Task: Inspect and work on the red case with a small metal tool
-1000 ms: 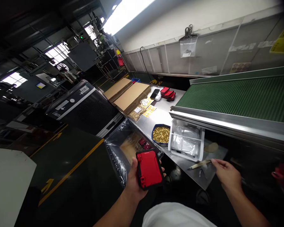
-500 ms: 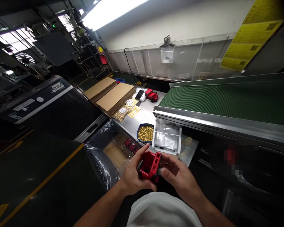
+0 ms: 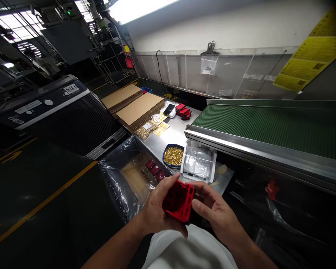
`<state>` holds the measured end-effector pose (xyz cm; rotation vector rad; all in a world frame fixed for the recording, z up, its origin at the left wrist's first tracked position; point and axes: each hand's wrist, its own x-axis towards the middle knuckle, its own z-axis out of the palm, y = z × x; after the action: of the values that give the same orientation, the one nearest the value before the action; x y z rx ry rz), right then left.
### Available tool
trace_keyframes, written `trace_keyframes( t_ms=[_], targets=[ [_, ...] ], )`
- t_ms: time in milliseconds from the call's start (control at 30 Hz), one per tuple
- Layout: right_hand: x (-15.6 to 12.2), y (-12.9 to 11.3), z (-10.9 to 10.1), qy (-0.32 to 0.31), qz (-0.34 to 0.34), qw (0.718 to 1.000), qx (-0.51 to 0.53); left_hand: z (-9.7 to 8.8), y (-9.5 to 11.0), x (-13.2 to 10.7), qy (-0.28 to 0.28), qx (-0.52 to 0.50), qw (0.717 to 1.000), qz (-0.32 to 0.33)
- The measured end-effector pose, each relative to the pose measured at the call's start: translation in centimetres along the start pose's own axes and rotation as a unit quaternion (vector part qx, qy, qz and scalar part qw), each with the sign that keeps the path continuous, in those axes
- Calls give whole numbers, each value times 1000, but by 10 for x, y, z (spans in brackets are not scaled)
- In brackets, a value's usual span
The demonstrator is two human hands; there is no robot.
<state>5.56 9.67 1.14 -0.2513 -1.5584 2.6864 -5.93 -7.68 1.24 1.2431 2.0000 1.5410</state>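
Observation:
A red plastic housing (image 3: 179, 201), box-shaped with a hollow inside and cut-outs along its right wall, is held low in front of my body. Its open side faces me. My left hand (image 3: 159, 209) wraps the left side and underside, thumb along the top edge. On the right, my right hand (image 3: 211, 205) grips the black-edged side between thumb and curled fingers. The fingertips behind the housing are hidden. Just beyond the hands are a blue tray of small brass-coloured parts (image 3: 173, 155) and a white bin (image 3: 213, 170) with clear plastic bags (image 3: 197, 164).
A plastic-lined box (image 3: 116, 186) with several bagged red pieces (image 3: 156, 170) stands left. Cardboard sheets (image 3: 141, 108), a phone (image 3: 169, 109) and stacked red-and-black pieces (image 3: 183, 111) lie further back. A green conveyor belt (image 3: 263, 121) borders the right.
The housing has been tilted so that more of its hollow faces me. Both hands stay on it, the right thumb now against its right edge. The view has shifted slightly.

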Motion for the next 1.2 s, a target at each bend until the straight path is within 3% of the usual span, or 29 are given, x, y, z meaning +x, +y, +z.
trace_keyframes(
  t_ms=[167,300,400,467,600,700,767,967,1067,1200],
  targets=[
    [-4,3,3,8,-46,996,-72,-1,2,-5,-6,46,998,47],
    [-1,3,7,33,-62,993,-97,-3,3,-13,-29,38,998,31],
    [9,18,-5,94,-76,986,-112,-3,2,-20,-35,1,999,-2],
    [16,41,-32,177,-74,970,-151,-1,2,-26,-43,-37,997,-53],
    [19,106,-120,339,25,902,-267,10,2,-39,-66,-99,978,-171],
    [12,154,-177,375,93,851,-356,21,0,-51,-68,-143,958,-240],
    [9,180,-196,372,125,820,-417,26,-1,-57,-52,-147,950,-270],
    [15,221,-198,349,164,748,-540,25,-7,-65,-13,-39,961,-273],
    [10,224,-193,336,144,741,-563,20,-4,-60,-19,22,974,-223],
    [-3,218,-191,293,111,756,-575,14,3,-43,-13,63,992,-105]
  ],
)
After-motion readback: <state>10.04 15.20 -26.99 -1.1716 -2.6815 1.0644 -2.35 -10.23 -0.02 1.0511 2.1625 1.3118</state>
